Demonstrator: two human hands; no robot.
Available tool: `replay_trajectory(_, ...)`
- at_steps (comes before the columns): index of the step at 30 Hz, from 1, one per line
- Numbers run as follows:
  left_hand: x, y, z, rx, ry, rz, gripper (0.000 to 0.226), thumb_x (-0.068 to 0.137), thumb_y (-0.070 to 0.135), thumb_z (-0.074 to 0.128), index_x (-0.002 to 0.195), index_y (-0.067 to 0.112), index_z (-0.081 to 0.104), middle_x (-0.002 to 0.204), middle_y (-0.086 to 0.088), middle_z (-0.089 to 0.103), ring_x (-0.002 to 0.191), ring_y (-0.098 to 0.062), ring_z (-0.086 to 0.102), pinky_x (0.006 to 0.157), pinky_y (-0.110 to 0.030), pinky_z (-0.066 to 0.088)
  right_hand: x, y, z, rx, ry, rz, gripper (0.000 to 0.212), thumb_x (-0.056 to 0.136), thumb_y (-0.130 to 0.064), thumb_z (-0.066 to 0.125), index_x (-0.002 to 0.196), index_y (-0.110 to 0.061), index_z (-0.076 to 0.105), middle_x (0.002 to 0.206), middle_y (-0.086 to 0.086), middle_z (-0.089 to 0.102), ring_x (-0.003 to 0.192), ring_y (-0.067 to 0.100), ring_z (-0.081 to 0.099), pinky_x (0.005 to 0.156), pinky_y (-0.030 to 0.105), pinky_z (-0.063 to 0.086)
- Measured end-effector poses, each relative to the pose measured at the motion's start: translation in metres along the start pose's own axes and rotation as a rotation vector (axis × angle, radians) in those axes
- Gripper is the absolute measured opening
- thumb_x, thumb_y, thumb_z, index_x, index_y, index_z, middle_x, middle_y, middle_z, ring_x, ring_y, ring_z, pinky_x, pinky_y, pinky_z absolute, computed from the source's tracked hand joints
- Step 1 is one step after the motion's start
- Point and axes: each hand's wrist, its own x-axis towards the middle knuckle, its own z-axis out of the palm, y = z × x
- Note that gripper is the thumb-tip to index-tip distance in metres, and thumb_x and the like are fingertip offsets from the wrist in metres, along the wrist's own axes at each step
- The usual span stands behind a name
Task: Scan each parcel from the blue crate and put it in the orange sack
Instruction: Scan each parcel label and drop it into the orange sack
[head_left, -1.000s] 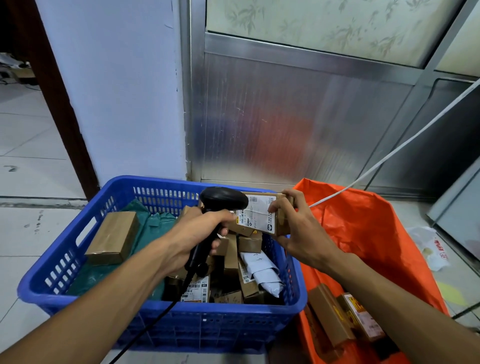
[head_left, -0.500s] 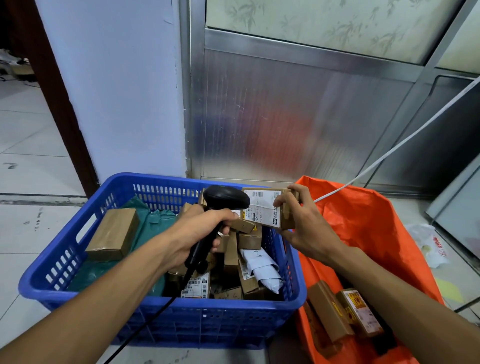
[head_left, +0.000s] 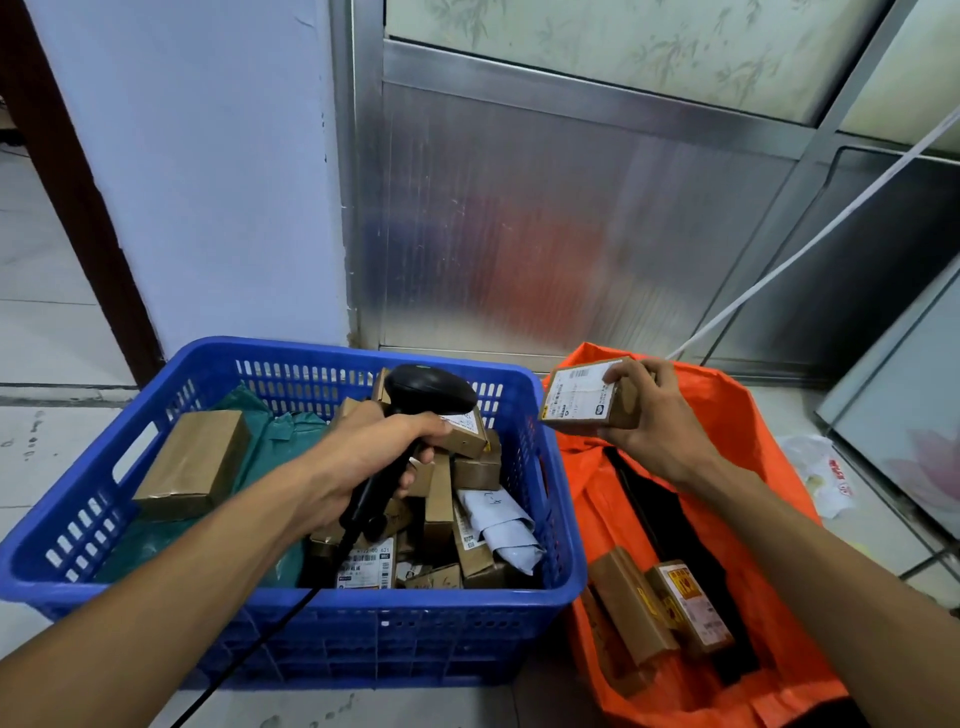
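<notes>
1. Gripping the black scanner (head_left: 415, 395), the left hand (head_left: 363, 462) stays over the blue crate (head_left: 332, 639).
2. The right hand (head_left: 649, 421) has carried its small labelled parcel (head_left: 582, 397) rightward from the crate, over the orange sack (head_left: 748, 441).
3. The crate holds cardboard boxes and mailers; the sack right of it holds two boxes (head_left: 660, 608).

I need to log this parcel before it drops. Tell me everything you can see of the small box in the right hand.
The small box is a brown cardboard carton with a white printed label bearing barcodes on its upward face. The right hand grips it, fingers over the top edge, thumb beneath. It is tilted, held in the air over the open orange sack, just right of the blue crate. Nothing else touches it.
</notes>
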Motion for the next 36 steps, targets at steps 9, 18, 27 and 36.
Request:
replay_trajectory(9, 0.005, -0.004, 0.004, 0.051, 0.004, 0.004, 0.018, 0.092, 0.020, 0.070, 0.082, 0.008, 0.065, 0.050, 0.001, 0.058, 0.041, -0.011, 0.049, 0.040, -0.021, 0.043, -0.013, 0.047, 0.005, -0.051, -0.241, 0.299, 0.064, 0.064, -0.014, 0.087, 0.113, -0.034, 0.051, 0.120, 0.002, 0.037, 0.104, 0.027, 0.054, 0.093, 0.036, 0.050)
replay_trajectory(18, 0.011, -0.007, 0.006, 0.062, 0.039, -0.001, 0.016, 0.089, 0.018, 0.073, 0.083, 0.006, 0.065, 0.059, -0.003, 0.060, 0.043, -0.013, 0.049, 0.040, -0.024, 0.042, -0.054, 0.088, 0.023, -0.332, -0.477, 0.477, 0.039, 0.084, -0.019, 0.062, 0.120, -0.028, 0.048, 0.118, 0.008, 0.032, 0.100, 0.039, 0.048, 0.089, 0.044, 0.049)
replay_trajectory(27, 0.015, -0.007, 0.009, 0.061, 0.022, -0.021, 0.016, 0.091, 0.020, 0.072, 0.082, 0.008, 0.065, 0.056, 0.000, 0.059, 0.042, -0.011, 0.049, 0.039, -0.022, 0.042, -0.066, 0.097, 0.054, -0.479, -0.568, 0.493, 0.042, 0.090, -0.020, 0.046, 0.132, -0.019, 0.043, 0.134, 0.019, 0.032, 0.112, 0.047, 0.041, 0.096, 0.050, 0.041)
replay_trajectory(36, 0.014, -0.007, 0.003, 0.045, 0.037, -0.007, 0.014, 0.090, 0.018, 0.072, 0.082, 0.008, 0.066, 0.064, -0.005, 0.060, 0.045, -0.013, 0.048, 0.042, -0.024, 0.042, -0.063, 0.090, 0.068, -0.609, -0.765, 0.560, 0.044, 0.093, -0.027, 0.049, 0.135, -0.014, 0.048, 0.148, 0.018, 0.027, 0.129, 0.045, 0.035, 0.102, 0.049, 0.038)
